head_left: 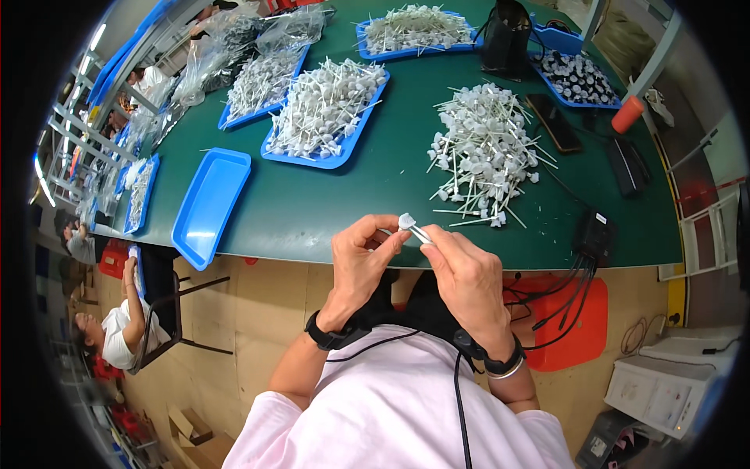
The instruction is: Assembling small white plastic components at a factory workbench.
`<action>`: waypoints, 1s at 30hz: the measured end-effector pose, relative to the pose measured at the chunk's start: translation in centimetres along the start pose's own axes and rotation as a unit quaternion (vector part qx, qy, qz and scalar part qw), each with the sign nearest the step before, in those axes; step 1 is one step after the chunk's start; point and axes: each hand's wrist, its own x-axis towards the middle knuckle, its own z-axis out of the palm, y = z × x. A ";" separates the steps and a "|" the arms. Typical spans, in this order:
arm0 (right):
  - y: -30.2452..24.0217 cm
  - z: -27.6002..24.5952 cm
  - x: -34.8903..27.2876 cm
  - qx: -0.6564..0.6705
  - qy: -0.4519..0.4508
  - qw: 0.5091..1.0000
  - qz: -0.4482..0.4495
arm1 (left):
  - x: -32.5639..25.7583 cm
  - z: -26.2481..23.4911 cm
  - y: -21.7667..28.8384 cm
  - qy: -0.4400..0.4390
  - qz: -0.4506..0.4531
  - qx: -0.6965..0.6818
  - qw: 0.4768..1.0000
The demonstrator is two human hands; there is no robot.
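Note:
Just off the table's near edge, my two hands meet at a small white plastic piece with a cap-like head and a thin stem. My right hand pinches the stem between thumb and fingers. At the head, my left hand has thumb and forefinger closed together; its other fingers are curled. Beyond my right hand lies a loose heap of similar white stemmed pieces. To the left of that heap, a blue tray is piled with more of them.
A bare blue tray lies at the left of the green table. A phone, a black cable box and a tray of dark-and-white parts are at right. Cables hang over the edge above a red stool. Another person sits at left.

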 end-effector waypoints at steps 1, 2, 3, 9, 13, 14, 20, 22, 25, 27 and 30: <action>-0.3 0.4 0.1 -0.008 -0.012 1.000 -0.003 | -0.4 -0.2 -0.2 0.007 0.016 0.005 1.000; -0.5 0.7 0.1 -0.017 -0.023 1.000 -0.005 | -0.6 -0.4 -0.6 0.015 0.030 -0.004 0.999; -0.7 1.0 0.1 -0.024 -0.024 0.999 -0.009 | -0.8 -0.5 -1.2 0.025 0.045 -0.015 0.999; -1.9 1.7 0.4 -0.074 -0.050 0.996 -0.006 | -1.5 -2.0 -1.3 -0.033 -0.059 -0.163 0.984; -2.8 2.0 1.0 -0.094 -0.074 0.993 -0.006 | -1.3 -3.4 -2.2 -0.070 -0.107 -0.202 0.971; -3.1 2.0 1.3 -0.098 -0.073 0.992 -0.012 | -1.2 -3.6 -2.3 -0.068 -0.098 -0.207 0.971; -3.5 2.8 2.1 -0.109 -0.085 0.990 -0.008 | -0.6 -4.0 -2.3 -0.067 -0.067 -0.186 0.978; -3.6 3.0 2.1 -0.113 -0.086 0.990 -0.004 | -0.6 -4.1 -2.3 -0.064 -0.058 -0.186 0.979; -3.7 3.2 2.3 -0.115 -0.085 0.990 0.005 | -0.4 -4.0 -2.3 -0.059 -0.050 -0.184 0.980; -3.8 3.2 2.4 -0.113 -0.081 0.990 0.010 | -0.3 -3.9 -2.3 -0.057 -0.047 -0.178 0.981; -3.7 3.3 2.4 -0.116 -0.078 0.990 0.012 | -0.1 -3.8 -2.3 -0.057 -0.046 -0.174 0.982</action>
